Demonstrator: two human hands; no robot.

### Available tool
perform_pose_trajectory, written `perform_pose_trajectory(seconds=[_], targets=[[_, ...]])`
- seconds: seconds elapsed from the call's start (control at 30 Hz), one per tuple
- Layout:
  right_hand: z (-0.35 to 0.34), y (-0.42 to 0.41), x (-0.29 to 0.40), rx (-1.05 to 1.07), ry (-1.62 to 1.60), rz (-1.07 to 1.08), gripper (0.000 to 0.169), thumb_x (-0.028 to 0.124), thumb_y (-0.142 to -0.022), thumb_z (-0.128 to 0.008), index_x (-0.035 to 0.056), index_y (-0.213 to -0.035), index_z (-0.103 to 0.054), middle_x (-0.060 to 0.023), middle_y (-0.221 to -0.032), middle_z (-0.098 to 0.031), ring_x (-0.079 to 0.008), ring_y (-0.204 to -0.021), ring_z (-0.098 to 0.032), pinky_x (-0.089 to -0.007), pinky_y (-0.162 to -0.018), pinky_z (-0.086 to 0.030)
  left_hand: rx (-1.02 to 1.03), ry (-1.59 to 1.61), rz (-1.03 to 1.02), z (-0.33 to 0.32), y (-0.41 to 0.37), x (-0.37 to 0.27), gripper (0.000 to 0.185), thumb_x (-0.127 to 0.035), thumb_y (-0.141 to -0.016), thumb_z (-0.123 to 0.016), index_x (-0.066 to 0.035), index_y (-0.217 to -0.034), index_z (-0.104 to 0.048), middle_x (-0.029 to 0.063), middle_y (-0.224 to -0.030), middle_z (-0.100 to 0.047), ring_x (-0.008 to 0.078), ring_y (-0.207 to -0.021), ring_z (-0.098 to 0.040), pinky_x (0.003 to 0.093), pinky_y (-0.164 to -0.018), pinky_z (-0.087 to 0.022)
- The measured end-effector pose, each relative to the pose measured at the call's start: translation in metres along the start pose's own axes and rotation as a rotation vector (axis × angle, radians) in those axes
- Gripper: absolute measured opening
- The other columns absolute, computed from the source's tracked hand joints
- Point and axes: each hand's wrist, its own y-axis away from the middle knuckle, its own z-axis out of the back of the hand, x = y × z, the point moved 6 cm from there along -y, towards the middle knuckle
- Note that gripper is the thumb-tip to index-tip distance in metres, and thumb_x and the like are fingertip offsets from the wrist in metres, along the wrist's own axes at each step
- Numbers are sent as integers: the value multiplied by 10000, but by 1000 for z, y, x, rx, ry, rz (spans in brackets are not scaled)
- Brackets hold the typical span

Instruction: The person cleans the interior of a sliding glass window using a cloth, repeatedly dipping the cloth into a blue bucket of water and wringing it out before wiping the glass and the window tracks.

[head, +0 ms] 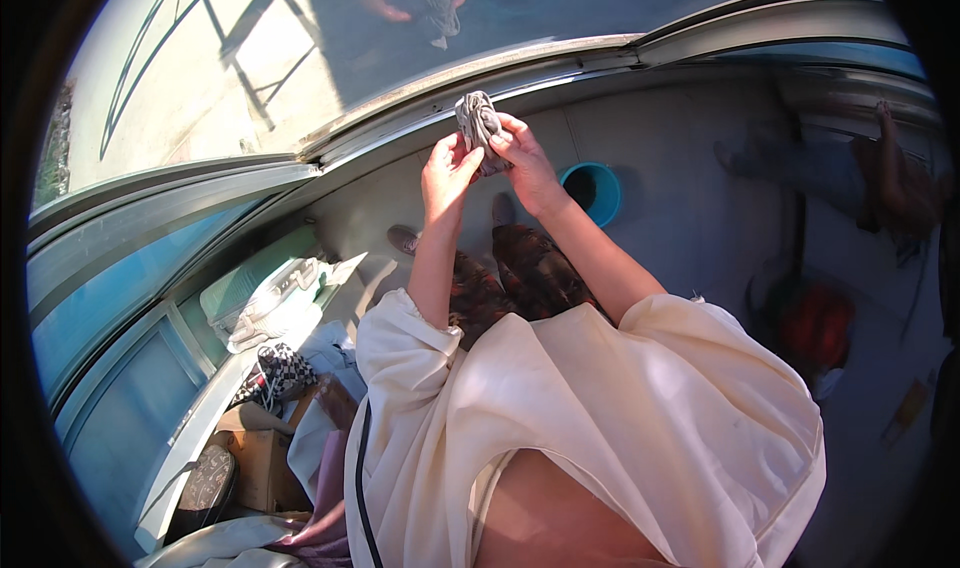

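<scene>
A bunched grey cloth is held up in front of me between both hands, close to the metal window sill. My left hand grips its lower left side with thumb and fingers. From the right, my right hand pinches the same cloth. Folds of the cloth stick out above my fingertips, and its lower part is partly hidden by the hands. Beyond the frame, the window glass reflects the hands and the cloth.
Below my right forearm a blue bucket with dark contents stands on the tiled floor. To the left are a white case, a checkered fabric item, a cardboard box and a patterned bag. A window frame runs alongside.
</scene>
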Motion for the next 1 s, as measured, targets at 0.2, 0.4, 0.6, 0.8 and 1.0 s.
perform_pose_trajectory(seconds=[0.2, 0.4, 0.6, 0.8, 1.0], targets=[[57, 1, 17, -181, -60, -116, 332, 154, -853, -540, 136, -1176, -465, 2, -1008, -555, -118, -892, -543, -283, -736, -462, -54, 162, 43, -13, -9, 9, 186, -73, -811, -596, -13, -976, -537, 24, -849, -578, 76, -747, -539, 216, -678, -448], [122, 10, 53, -374, -25, -51, 331, 78, -807, -584, 41, -1126, -506, -25, -882, -583, -100, -784, -551, -244, -697, -459, -124, 439, 71, 2, -17, 6, 152, -127, -871, -518, -68, -995, -454, 49, -892, -542, 147, -814, -544, 345, -769, -472], [144, 18, 64, -124, 197, -6, 181, 44, -757, -568, 35, -936, -593, -64, -909, -591, -149, -906, -541, -269, -830, -418, -164, 577, 15, 1, -7, -2, 189, -146, -872, -520, -99, -1031, -429, 79, -1000, -517, 220, -973, -515, 438, -836, -451], [101, 30, 71, 176, 571, -108, 365, 205, -782, -548, 7, -1088, -544, -109, -1145, -530, -216, -1109, -447, -318, -964, -303, 72, 922, 50, -18, 2, -12, 186, -129, -898, -414, -61, -1070, -435, 167, -1193, -469, 352, -1070, -477, 548, -877, -403], [64, 3, 32, 236, 247, -179, 538, 194, -760, -619, 31, -1233, -420, -62, -1161, -508, -151, -1082, -455, -291, -943, -322, 129, 664, 68, -48, 14, -14, 267, -173, -907, -402, -69, -1150, -364, 136, -1135, -492, 278, -1007, -537, 414, -824, -463]])
